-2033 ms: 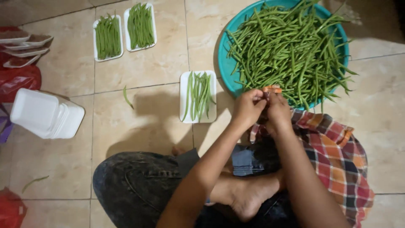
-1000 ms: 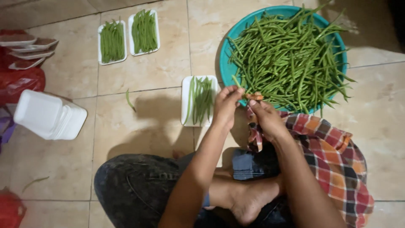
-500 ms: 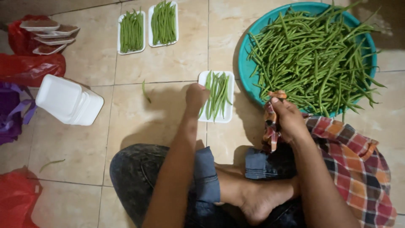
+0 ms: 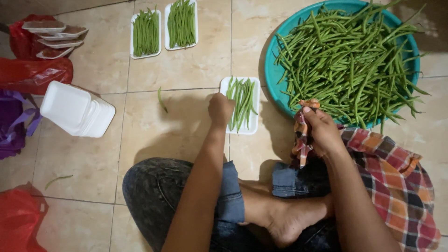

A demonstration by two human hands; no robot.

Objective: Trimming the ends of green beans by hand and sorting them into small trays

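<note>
White bean trays [image 4: 241, 105]: three; left hand [image 4: 220, 109] touching one.

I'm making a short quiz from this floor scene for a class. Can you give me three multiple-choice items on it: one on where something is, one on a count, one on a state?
1. Where is the left hand?
A. in the basin
B. at the left edge of the near tray of beans
C. on the stack of foam trays

2. How many white trays hold green beans?
A. one
B. three
C. five

3. What is the right hand doing?
A. lying flat and open on the floor
B. holding a knife
C. closed on a checked cloth beside the basin

Answers:
1 B: the left hand sits against the near tray, by its beans.
2 B: two filled trays lie at the top, plus the near one.
3 C: the fingers grip the checked cloth at the rim of the teal basin.
</note>
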